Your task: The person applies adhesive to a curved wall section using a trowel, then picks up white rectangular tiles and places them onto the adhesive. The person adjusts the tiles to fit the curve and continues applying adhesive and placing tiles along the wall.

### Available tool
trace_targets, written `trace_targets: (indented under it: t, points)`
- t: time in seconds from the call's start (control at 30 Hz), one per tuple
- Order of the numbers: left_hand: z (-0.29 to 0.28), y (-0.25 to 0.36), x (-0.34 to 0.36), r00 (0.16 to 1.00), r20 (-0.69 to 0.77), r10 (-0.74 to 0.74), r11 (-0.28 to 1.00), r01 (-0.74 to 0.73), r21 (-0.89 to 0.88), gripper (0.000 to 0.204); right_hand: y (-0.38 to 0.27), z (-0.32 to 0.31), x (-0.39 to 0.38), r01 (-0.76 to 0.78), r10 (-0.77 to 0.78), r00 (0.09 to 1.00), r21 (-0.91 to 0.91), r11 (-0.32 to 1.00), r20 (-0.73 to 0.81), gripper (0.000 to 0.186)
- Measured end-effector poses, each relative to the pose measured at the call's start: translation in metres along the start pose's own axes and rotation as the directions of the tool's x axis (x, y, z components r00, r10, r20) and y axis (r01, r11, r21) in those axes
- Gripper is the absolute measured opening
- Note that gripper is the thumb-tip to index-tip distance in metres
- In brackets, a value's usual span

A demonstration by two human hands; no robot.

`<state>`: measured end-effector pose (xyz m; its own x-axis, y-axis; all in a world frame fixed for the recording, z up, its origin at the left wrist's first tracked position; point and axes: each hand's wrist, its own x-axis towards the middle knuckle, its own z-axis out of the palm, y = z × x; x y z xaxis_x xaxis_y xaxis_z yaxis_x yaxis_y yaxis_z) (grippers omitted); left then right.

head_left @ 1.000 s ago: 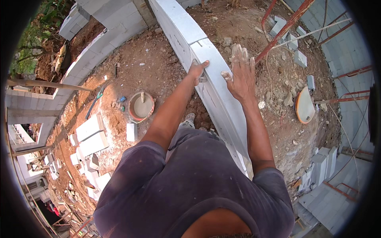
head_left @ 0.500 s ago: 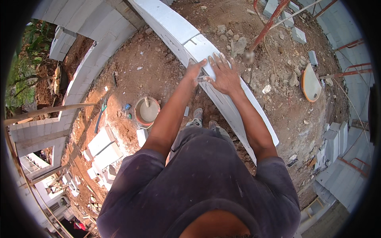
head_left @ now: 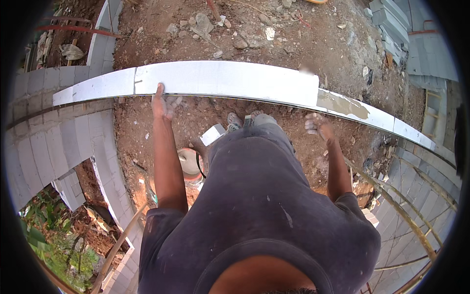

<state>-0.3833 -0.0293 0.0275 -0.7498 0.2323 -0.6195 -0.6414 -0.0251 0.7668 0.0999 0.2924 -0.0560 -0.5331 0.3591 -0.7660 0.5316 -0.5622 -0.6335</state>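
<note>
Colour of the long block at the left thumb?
White: the block shows best in the head view.

Bare reddish-brown earth (head_left: 313, 54) underfoot here, stones (head_left: 203, 24) littering it beyond! Over to the left, a grey block wall (head_left: 56, 142), its joints plain to see, with green foliage (head_left: 88, 257) close beside it. A red metal bar (head_left: 81, 29) cuts across at far left, grey blocks (head_left: 389, 22) sit stacked at far right, and daylight covers everything.
</note>
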Motion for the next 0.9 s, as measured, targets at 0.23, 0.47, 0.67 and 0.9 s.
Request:
trace_targets:
  t: [0.23,0.47,0.67,0.9]
  points:
    - [-0.006,0.001,-0.001,1.000,0.003,-0.004,1.000,0.004,0.027,0.073,-0.034,-0.101,-0.028,0.784,-0.264,0.555,0.390,0.483,-0.789,0.087]
    - [0.003,-0.002,0.004,1.000,-0.019,-0.018,0.998,0.019,0.067,0.074,-0.054,0.061,0.109,0.509,-0.445,0.859,0.501,0.700,-0.252,0.073]
    - [-0.012,0.002,0.003,1.000,0.004,-0.019,0.996,0.018,0.084,0.078,-0.076,0.016,0.089,0.614,-0.528,0.786,0.301,0.730,-0.322,0.079]
    - [-0.009,0.000,0.006,1.000,0.010,-0.008,0.997,0.007,0.081,0.075,-0.078,0.055,0.110,0.580,-0.557,0.809,0.412,0.703,-0.188,0.075]
